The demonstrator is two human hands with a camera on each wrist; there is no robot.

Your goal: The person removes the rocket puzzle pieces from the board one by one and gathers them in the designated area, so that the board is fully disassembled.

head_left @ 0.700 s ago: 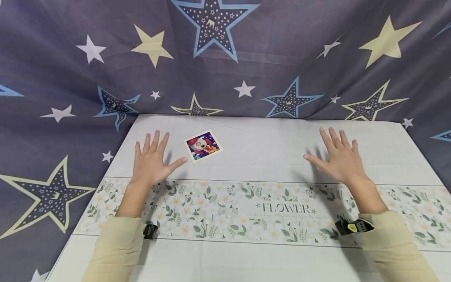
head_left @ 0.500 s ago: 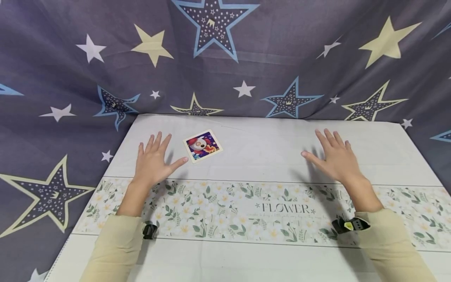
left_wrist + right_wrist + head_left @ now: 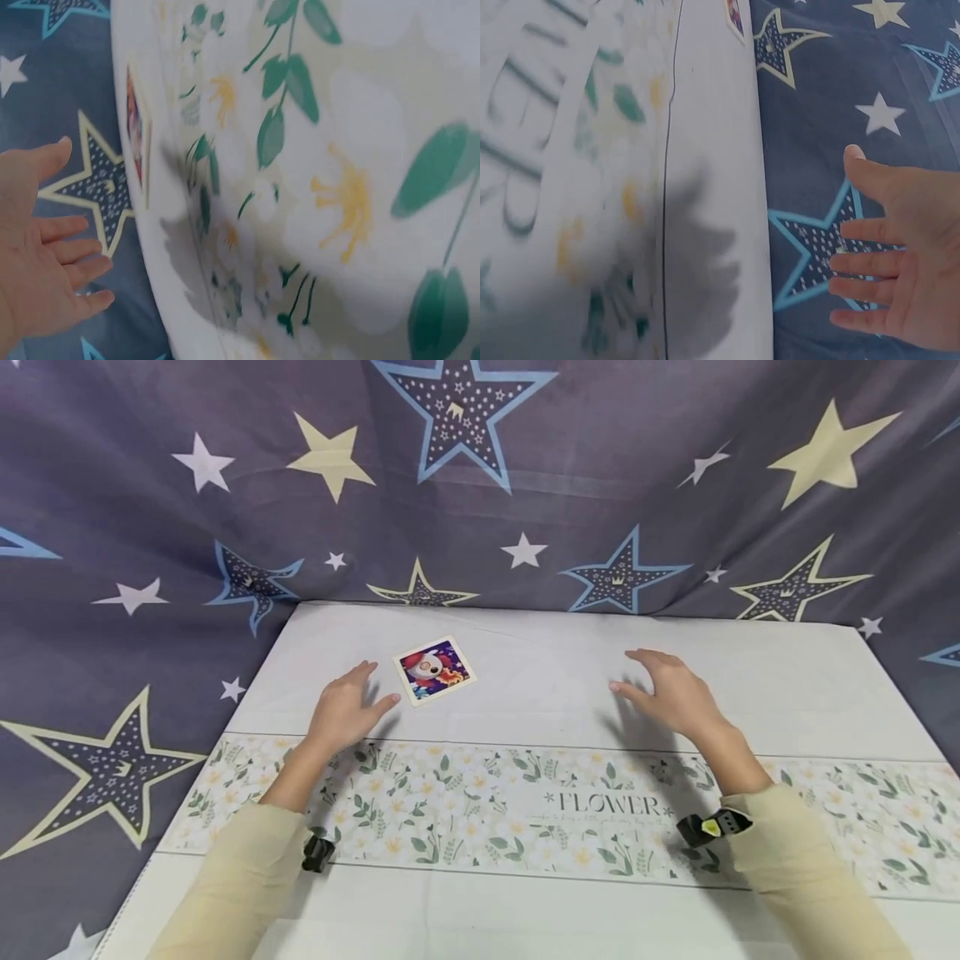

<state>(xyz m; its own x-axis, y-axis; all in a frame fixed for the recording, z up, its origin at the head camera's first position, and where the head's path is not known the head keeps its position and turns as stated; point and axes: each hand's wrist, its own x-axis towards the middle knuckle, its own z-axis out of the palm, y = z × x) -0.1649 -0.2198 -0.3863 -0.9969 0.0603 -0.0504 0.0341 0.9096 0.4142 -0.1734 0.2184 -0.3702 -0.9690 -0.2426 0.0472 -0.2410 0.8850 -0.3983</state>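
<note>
A square picture puzzle board or card (image 3: 434, 670) with a pale border lies tilted on the white cloth, left of centre; its print has a white-faced figure in red on dark purple. Just left of it my left hand (image 3: 343, 706) hovers over the cloth, thumb apart from relaxed fingers, holding nothing. On the right side my right hand (image 3: 672, 692) is also above the cloth, fingers loosely bent and pointing inward, with nothing in it. Both wrist views show the palms, the left hand (image 3: 52, 262) and the right hand (image 3: 900, 262), bare of any object.
A white tablecloth (image 3: 525, 693) with a floral band (image 3: 480, 810) lettered FLOWER covers the table. Behind and at the sides hangs a dark curtain (image 3: 270, 443) printed with stars. Black straps with small devices (image 3: 712, 827) sit at the wrists.
Both hands have turned from spread, palms down, to thumb-up with fingers together and bent. The right hand has moved left and the left hand slightly right. The card stays in place.
</note>
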